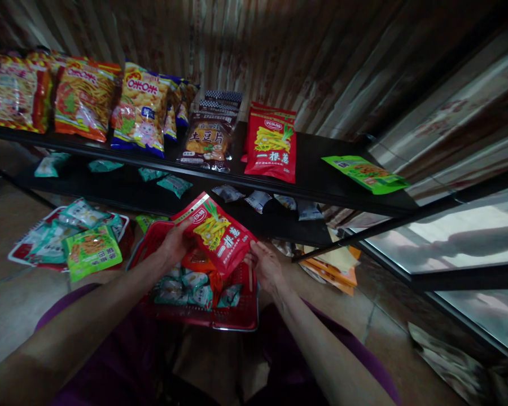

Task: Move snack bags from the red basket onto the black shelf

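Note:
Between my two hands a red snack bag (215, 232) with yellow sticks and a green onion printed on it is held tilted. My left hand (180, 243) grips its left edge, and my right hand (264, 264) pinches its lower right corner. Directly beneath is a red basket (249, 313) holding several teal-and-white packets (201, 296) and something orange. Similar red bags (271, 144) stand upright on the black shelf (311, 163) ahead. To their right a green snack bag (366, 173) lies flat.
Noodle-like snack bags (87, 98), yellow-and-blue bags (139, 110) and brown chip bags (208, 138) line the shelf's left. Small packets (258, 200) lie on the lower shelf. A second basket (14, 256) with teal packets and a green bag (93, 252) sits at left. Orange packaging (330, 270) lies at right.

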`<action>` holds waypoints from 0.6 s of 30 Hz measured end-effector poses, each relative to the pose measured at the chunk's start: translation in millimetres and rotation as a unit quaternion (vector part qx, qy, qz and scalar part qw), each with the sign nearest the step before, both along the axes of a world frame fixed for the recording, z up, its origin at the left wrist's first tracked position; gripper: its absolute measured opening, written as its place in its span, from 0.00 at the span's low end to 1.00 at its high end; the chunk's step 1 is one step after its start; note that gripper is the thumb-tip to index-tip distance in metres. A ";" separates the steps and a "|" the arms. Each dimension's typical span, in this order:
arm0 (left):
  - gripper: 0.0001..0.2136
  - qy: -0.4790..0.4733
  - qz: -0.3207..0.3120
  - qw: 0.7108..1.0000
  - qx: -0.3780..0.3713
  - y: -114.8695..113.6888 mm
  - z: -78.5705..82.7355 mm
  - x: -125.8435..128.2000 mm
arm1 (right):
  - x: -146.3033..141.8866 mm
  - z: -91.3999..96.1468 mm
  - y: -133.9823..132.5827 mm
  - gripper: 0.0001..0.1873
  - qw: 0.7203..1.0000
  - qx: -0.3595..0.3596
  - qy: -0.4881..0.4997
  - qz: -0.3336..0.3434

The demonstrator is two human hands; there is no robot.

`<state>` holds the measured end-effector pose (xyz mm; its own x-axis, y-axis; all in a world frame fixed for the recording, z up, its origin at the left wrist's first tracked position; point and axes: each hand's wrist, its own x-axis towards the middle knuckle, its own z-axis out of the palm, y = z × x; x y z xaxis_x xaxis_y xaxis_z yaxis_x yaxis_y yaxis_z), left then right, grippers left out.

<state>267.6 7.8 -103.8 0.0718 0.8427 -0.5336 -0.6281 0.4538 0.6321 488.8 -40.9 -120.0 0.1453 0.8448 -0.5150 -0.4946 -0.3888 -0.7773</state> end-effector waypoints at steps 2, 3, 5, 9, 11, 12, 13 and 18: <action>0.15 0.067 0.067 0.995 0.039 12.3 8.1 -13.3 | 3.8 1.0 -0.6 0.18 1.000 0.017 -0.020 0.013; 0.15 0.099 0.073 0.991 0.049 17.7 11.7 -20.0 | 5.2 1.5 -1.4 0.18 0.999 0.031 -0.036 0.026; 0.14 0.147 0.021 0.987 0.059 25.1 17.5 -31.9 | 7.1 2.2 -3.5 0.17 0.993 0.061 -0.081 0.066; 0.14 0.174 -0.136 0.973 0.062 25.6 21.4 -41.5 | 7.9 2.4 -7.5 0.16 0.979 0.091 -0.139 0.117; 0.10 0.164 -0.125 0.977 0.061 23.1 19.6 -39.7 | 8.2 3.0 -7.9 0.17 0.978 0.092 -0.144 0.124; 0.08 0.156 -0.108 0.980 0.060 22.4 18.4 -38.3 | 8.4 3.4 -7.8 0.16 0.978 0.091 -0.142 0.123; 0.08 0.150 -0.092 0.983 0.059 22.0 17.4 -37.1 | 8.7 3.9 -7.5 0.16 0.979 0.090 -0.139 0.119; 0.12 0.153 -0.089 0.981 0.083 24.1 18.3 -37.7 | 9.0 7.4 -7.6 0.16 0.981 0.084 -0.129 0.118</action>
<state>230.0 31.9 -85.4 0.0834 0.9082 -0.4102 -0.3174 0.4144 0.8530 497.8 -48.5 -112.6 0.0432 0.9401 -0.3382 -0.1849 -0.3251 -0.9274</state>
